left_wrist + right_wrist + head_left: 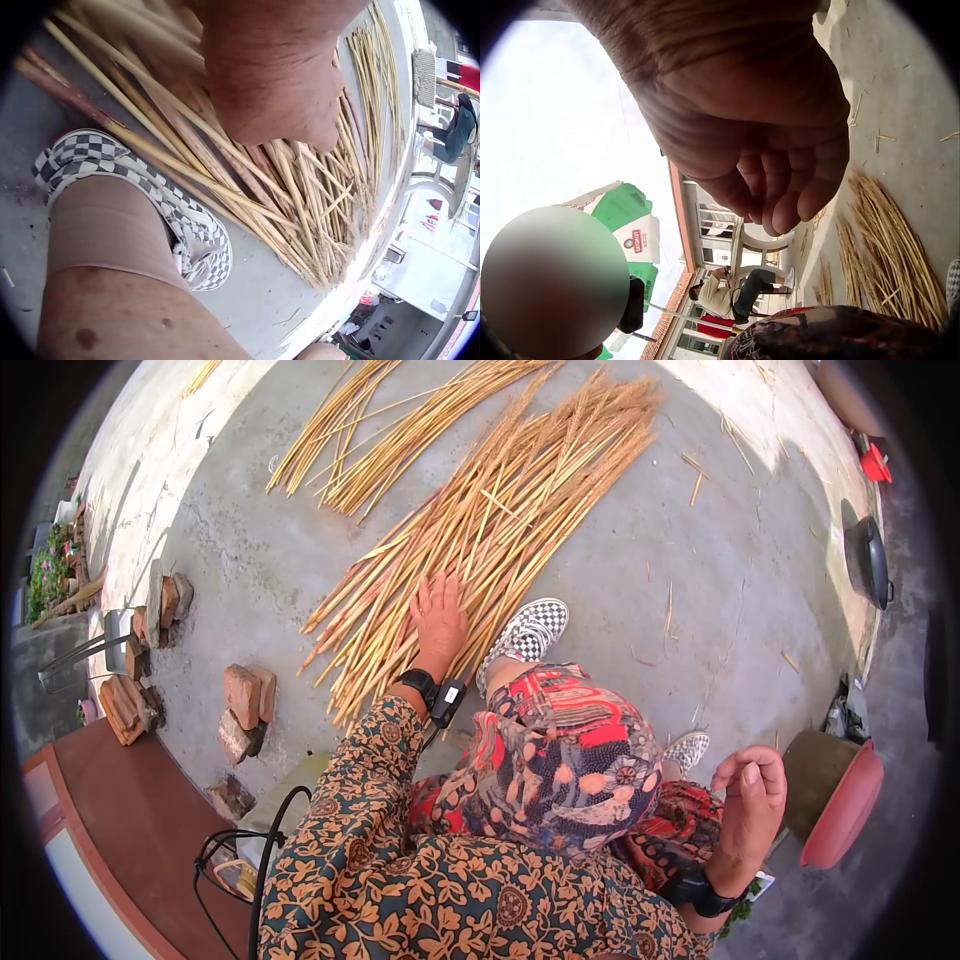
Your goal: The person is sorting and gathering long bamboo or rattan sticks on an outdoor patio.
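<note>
A large pile of dry yellow stalks (560, 480) with feathery brown heads lies fanned on the concrete. My left hand (438, 628) rests on the lower, cut-end part of the pile, palm down with fingers extended. In the left wrist view the same hand (277, 82) covers part of the stalks, and its fingertips are mostly hidden. My right hand (752, 805) is raised beside my knee, away from the pile. Its fingers (784, 214) hang loosely curled with nothing in them. A checkered shoe (530, 628) stands right beside the pile.
Two smaller stalk bundles (400, 445) lie beyond the pile. Broken bricks (243, 695) sit at the left. A reddish basin (843, 805) stands at the right, with a dark pan (870, 563) farther up. Another person (739, 296) sits in the background.
</note>
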`<state>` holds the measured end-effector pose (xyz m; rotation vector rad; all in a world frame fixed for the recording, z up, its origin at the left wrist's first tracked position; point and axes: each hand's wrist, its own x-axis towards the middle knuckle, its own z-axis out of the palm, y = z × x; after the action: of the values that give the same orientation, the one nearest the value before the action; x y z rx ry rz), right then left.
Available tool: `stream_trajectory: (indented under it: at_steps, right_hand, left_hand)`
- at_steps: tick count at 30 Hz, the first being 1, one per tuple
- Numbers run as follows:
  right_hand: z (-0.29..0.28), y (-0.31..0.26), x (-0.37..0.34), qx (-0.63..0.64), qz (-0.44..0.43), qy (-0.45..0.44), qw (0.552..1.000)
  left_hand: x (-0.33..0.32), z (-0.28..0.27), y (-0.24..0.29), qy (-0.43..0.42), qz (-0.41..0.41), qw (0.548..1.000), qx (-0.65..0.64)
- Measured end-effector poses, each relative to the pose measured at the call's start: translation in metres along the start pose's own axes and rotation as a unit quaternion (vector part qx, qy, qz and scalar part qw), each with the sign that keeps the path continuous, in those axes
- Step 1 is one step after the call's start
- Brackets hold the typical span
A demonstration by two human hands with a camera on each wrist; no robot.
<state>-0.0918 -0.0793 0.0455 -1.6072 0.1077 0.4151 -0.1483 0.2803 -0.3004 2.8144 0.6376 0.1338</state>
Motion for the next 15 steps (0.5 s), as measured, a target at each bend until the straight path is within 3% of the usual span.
stream_trajectory:
  at_steps: [4, 8, 9, 12, 15]
  right_hand:
    - [0.0, -0.001, -0.002, -0.003, 0.003, 0.001, 1.0]
    - [0.0, 0.001, -0.001, -0.006, 0.005, 0.008, 1.0]
    - [0.001, 0.001, -0.001, -0.004, 0.005, 0.006, 1.0]
    - [0.001, 0.001, -0.003, -0.003, 0.009, 0.005, 1.0]
    - [-0.002, 0.002, 0.0, -0.001, 0.007, 0.003, 1.0]
  left_hand:
    - [0.035, 0.001, -0.018, 0.08, -0.077, 0.992, -0.063]
    - [0.077, -0.004, -0.029, 0.001, -0.139, 0.99, -0.032]
    - [0.083, -0.004, -0.027, -0.074, -0.143, 0.986, -0.042]
    - [0.063, -0.01, 0.005, -0.195, -0.028, 0.98, 0.038]
    - [0.034, 0.011, 0.02, -0.162, -0.007, 0.987, 0.006]
